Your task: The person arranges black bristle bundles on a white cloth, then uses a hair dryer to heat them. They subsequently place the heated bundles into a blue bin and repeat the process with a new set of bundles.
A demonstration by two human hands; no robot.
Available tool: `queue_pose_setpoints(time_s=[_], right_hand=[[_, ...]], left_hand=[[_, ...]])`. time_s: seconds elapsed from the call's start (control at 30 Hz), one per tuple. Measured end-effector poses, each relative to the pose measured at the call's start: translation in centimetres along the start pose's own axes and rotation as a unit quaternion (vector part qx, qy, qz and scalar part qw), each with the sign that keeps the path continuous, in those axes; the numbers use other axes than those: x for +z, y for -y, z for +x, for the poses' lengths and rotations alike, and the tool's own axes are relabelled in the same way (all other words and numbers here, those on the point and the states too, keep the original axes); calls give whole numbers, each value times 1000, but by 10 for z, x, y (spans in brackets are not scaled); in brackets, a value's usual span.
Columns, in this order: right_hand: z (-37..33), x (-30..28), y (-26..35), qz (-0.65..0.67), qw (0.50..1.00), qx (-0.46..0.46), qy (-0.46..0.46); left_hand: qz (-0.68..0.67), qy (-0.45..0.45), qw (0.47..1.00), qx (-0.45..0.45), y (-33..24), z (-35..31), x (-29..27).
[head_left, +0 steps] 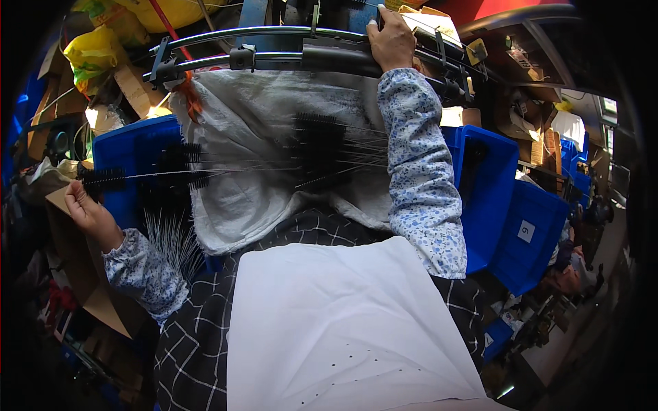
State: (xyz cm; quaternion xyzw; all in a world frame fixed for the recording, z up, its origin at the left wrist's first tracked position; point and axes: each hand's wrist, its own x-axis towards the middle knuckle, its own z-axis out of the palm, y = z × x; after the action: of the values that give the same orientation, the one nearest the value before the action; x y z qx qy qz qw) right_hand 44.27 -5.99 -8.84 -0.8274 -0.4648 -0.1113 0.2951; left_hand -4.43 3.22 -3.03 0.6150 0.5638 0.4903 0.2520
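My left hand, out at the far left, pinches a long wire brush by the end with black bristles. Its thin metal stem runs right across a white cloth over my lap. More black-bristled brushes lie heaped in the middle of the cloth, their wire stems pointing right. At the top, my right hand reaches over the twin-rail metal fixture, fingers bent at its far side; what they hold, if anything, is hidden. A bundle of bare wire stems stands near my left forearm.
Blue plastic bins flank my lap, one left and one right, with another blue bin farther right. An open cardboard box is by my left elbow. Yellow bags and boxes crowd the far left.
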Motion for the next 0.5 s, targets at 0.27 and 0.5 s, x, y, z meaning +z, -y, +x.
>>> queue_pose_setpoints(time_s=[0.27,0.5], right_hand=[[2,4,37,-25,998,43,24],[5,26,66,-56,997,36,48]], left_hand=[[-112,18,992,58,-34,-20,-6],[-171,214,934,230,-94,-23,36]])
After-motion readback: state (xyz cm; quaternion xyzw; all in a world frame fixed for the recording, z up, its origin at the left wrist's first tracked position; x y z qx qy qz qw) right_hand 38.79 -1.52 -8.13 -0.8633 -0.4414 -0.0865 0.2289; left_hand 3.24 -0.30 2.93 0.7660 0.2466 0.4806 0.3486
